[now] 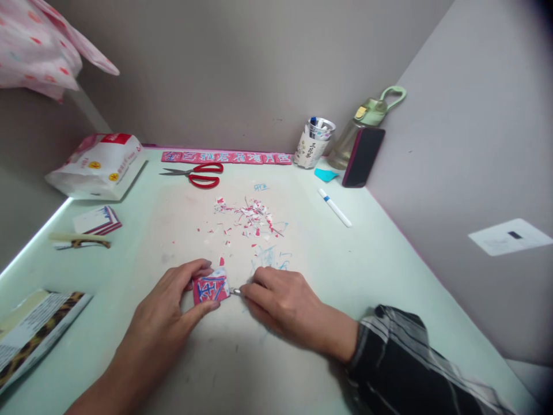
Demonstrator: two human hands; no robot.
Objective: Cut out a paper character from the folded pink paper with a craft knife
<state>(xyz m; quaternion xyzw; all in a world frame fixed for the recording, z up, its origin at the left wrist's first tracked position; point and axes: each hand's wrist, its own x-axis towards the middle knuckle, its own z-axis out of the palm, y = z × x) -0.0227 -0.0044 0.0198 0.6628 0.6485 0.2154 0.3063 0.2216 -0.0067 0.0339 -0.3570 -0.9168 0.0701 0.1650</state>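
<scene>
My left hand [170, 302] pins a small red paper square [210, 287] with blue and white markings flat on the pale green table [380, 259], thumb and fingers around its left side. My right hand [283, 302] pinches a thin metal-tipped cutting tool [235, 292] whose tip touches the square's right edge. Most of the tool is hidden in my fingers. A scatter of red and white paper scraps [248, 218] lies just beyond the hands.
Red-handled scissors [197, 173] and a strip of red cut-out squares [227, 157] lie at the back. A tin of pens [314, 142], bottle [358, 129], phone [363, 157] and white marker [334, 207] sit back right. A white bag [97, 167], card stack [97, 221] and booklet [32, 334] are left.
</scene>
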